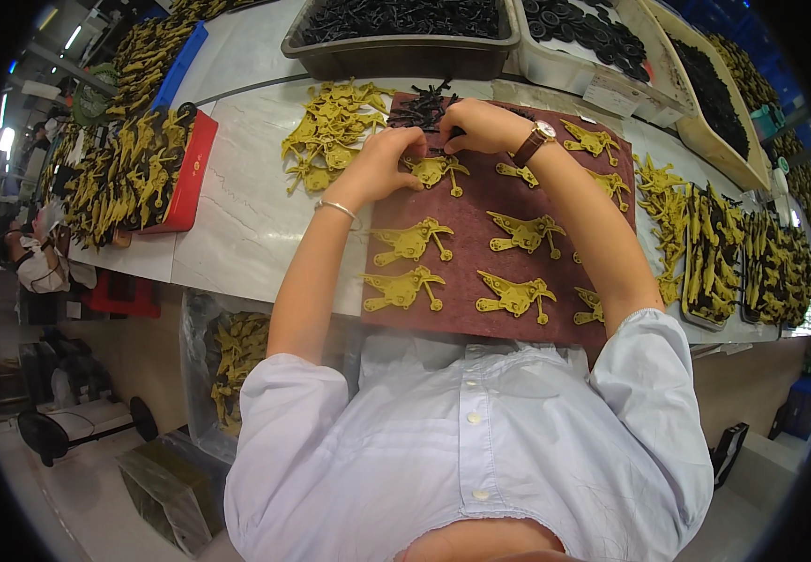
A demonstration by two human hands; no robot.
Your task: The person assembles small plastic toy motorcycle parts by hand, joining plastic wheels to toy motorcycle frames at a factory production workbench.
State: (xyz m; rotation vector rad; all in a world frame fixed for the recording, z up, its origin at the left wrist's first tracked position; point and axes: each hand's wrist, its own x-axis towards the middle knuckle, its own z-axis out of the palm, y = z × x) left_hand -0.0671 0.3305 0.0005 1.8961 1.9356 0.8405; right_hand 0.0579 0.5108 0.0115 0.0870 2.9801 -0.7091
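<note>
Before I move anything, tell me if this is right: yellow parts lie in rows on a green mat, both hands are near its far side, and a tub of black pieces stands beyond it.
The mat is dark red, not green; the head view shows it. The rest holds: yellow parts in rows, left hand and right hand near the far side, tub beyond.

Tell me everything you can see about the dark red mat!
The mat is a dark red sheet, maybe cloth or rubber, lying flat on the pale tabletop. Yellow parts lie in rough rows on it, with black pieces near its far edge. The left hand and right hand are over it.
</note>
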